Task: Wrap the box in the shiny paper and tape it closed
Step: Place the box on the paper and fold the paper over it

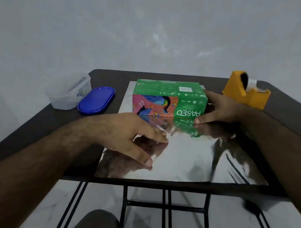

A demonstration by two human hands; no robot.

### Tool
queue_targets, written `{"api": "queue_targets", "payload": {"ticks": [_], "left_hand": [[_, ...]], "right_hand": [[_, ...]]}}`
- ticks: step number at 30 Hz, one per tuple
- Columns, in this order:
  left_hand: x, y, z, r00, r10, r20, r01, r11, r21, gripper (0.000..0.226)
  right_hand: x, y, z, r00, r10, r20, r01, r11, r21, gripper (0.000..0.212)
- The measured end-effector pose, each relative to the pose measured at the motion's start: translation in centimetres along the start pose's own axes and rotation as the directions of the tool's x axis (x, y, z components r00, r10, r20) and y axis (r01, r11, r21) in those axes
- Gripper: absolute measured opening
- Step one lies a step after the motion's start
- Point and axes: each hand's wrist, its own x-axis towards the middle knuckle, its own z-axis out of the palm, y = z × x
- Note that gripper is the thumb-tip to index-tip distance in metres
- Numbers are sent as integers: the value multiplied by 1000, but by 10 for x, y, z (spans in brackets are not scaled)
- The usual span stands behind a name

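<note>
A dark worktop (281, 101) carries everything. Spread flat over its middle lies the shiny paper (188, 155), its near edge at the worktop's front edge. The green box (169, 99) stands on the paper's far part, print upside down. The right hand (221, 108) cups the box's right end, thumb at the near bottom corner, fingers behind; its grip is wide and only touching. The left hand (125, 133) rests spread on the paper just before the box, grip slack, holding nothing. A yellow tape dispenser (245, 90) sits far right, behind the right wrist. Left of the paper lie a blue lid (96, 99) and a clear tub (68, 90), touching each other
</note>
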Motion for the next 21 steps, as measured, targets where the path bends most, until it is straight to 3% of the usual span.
{"api": "queue_targets", "payload": {"ticks": [5, 7, 9, 10, 11, 13, 14, 16, 18, 21], "left_hand": [[-11, 0, -4, 991, -23, 134, 24, 1000, -7, 81], [-13, 1, -9, 992, -26, 127, 27, 1000, -6, 81], [-11, -2, -18, 998, -7, -65, -2, 992, -127, 72], [-6, -6, -24, 968, -18, -251, -39, 975, -219, 65], [0, -14, -31, 896, -75, -437, -78, 944, -322, 63], [14, -34, -44, 748, -224, -625, -133, 872, -472, 82], [20, -43, -50, 721, -265, -641, -120, 863, -491, 102], [32, -59, -49, 758, -331, -562, 4, 864, -503, 136], [42, -68, -37, 800, -341, -493, 114, 894, -433, 149], [57, -74, -13, 796, -236, -558, 117, 963, -241, 152]], "right_hand": [[-4, -3, 0, 999, 34, 6, -33, 998, -46, 95], [-4, -5, 0, 999, 36, 10, -35, 999, -38, 98], [-3, -5, 0, 999, 34, 25, -34, 999, 33, 106], [-2, -5, -1, 1000, 22, 8, -23, 996, 85, 111], [0, -5, -2, 999, 29, -14, -27, 990, 136, 117], [1, -7, -2, 994, 100, -46, -87, 969, 233, 131], [-1, -12, -6, 992, 120, -41, -107, 965, 238, 137], [-5, -17, -12, 991, 134, 5, -133, 983, 124, 159], [-14, -23, -23, 987, 154, 35, -151, 986, -66, 170], [-36, -37, -28, 998, 62, -11, -63, 990, -123, 136]]}}
